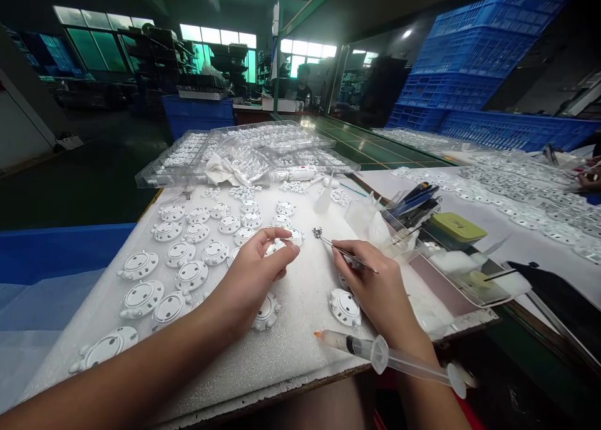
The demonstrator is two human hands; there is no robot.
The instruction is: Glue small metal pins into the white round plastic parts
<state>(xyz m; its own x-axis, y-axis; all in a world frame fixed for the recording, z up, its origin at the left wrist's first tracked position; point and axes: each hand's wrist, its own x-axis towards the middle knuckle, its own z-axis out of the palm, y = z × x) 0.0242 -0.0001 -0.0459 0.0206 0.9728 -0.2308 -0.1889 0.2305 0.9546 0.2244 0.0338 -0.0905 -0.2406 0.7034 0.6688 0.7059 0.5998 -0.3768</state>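
Observation:
My left hand point(256, 264) is closed around a round white plastic part point(276, 247), held just above the white foam sheet point(300, 348). My right hand point(370, 280) pinches thin metal tweezers point(345, 253), whose tips reach left to a small cluster of tiny metal pieces point(317, 233) on the foam. Several round white parts point(181, 253) lie in rows to the left. Two more of these round parts point(345, 307) lie close to my hands. A syringe with an orange tip point(389, 356) rests at the foam's front edge under my right wrist.
Clear plastic trays of small parts point(248, 148) stand at the back of the foam. To the right are a holder of pens and tools point(416, 201), a green-lidded tin point(457, 226) and a conveyor strewn with white parts point(526, 192). Blue crates point(469, 61) are stacked behind. Another person's hand point(589, 178) shows far right.

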